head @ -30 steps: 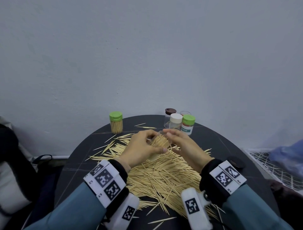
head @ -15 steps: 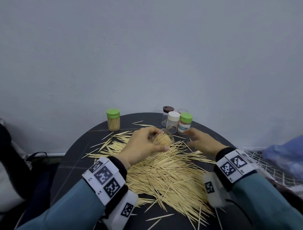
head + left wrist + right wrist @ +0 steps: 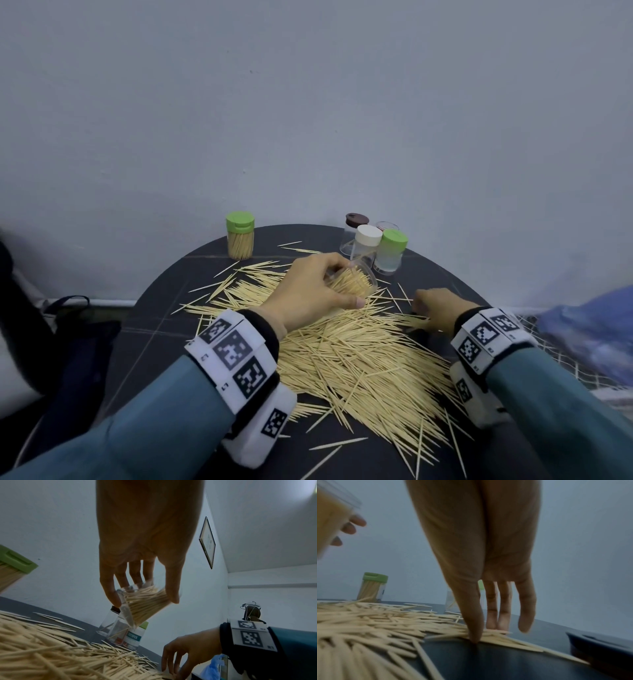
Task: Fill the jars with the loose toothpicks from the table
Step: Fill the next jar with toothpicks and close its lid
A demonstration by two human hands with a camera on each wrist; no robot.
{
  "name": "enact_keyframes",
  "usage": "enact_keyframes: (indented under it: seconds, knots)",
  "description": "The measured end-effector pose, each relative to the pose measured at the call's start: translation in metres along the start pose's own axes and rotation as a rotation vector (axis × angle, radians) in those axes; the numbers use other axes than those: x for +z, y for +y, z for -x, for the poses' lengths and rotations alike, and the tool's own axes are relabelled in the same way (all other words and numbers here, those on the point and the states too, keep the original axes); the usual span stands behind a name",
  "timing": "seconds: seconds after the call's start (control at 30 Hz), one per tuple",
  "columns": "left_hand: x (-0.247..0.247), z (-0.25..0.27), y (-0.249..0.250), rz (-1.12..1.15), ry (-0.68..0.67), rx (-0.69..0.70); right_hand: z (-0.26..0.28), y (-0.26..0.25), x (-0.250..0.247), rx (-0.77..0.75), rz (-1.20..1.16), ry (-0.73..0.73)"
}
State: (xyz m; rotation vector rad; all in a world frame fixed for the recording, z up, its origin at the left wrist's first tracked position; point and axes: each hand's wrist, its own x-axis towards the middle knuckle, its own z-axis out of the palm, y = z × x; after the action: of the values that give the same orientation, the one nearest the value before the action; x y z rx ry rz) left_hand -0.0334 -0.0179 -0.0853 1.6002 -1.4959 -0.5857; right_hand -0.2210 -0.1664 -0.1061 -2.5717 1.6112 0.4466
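Note:
My left hand (image 3: pixel 344 284) grips a clear open jar (image 3: pixel 361 284), tilted on its side above the pile and packed with toothpicks. In the left wrist view the thumb and fingers (image 3: pixel 171 595) wrap around the jar (image 3: pixel 147 605). Loose toothpicks (image 3: pixel 342 353) lie in a wide heap across the dark round table (image 3: pixel 154 325). My right hand (image 3: pixel 419 313) is down at the heap's right edge. Its thumb and straight fingertips (image 3: pixel 493 626) touch a few toothpicks (image 3: pixel 496 634) lying on the table.
A filled jar with a green lid (image 3: pixel 240 240) stands at the back left. Brown-lidded (image 3: pixel 356 221), white-lidded (image 3: pixel 368 238) and green-lidded (image 3: pixel 394 241) jars cluster at the back right. A dark round object (image 3: pixel 599 646) lies beside my right hand. A wire rack and blue bag (image 3: pixel 589 325) sit to the right.
My right hand left the jar's mouth, swung right and came down onto the heap's right edge. The left hand kept its hold on the tilted jar.

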Motion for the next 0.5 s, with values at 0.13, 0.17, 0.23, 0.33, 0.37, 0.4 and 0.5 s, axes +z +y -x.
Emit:
enact_keyframes:
  seconds: [0.13, 0.17, 0.23, 0.33, 0.37, 0.4, 0.5]
  knots:
    - [-0.001, 0.001, 0.002, -0.006, 0.0, 0.009, 0.011, -0.006, 0.0, -0.056, 0.003, 0.029]
    - [-0.001, 0.002, 0.003, -0.006, -0.005, 0.009, 0.014, -0.008, 0.0, -0.066, 0.02, 0.032]
    - [-0.001, 0.003, 0.004, -0.006, -0.012, 0.012, 0.02, -0.01, 0.0, -0.106, 0.015, 0.03]
    - [0.0, 0.004, 0.006, -0.017, -0.017, 0.017, 0.031, -0.013, 0.0, -0.175, -0.046, -0.029]
    - [0.0, 0.005, 0.007, -0.016, -0.019, 0.016, 0.035, -0.014, -0.001, -0.178, -0.049, -0.054]
    - [0.0, 0.005, 0.007, -0.016, -0.021, 0.016, 0.039, -0.016, -0.002, -0.171, -0.046, -0.077]
    - [0.001, 0.006, 0.008, -0.011, -0.028, 0.019, 0.047, -0.017, -0.004, -0.143, -0.032, -0.153]
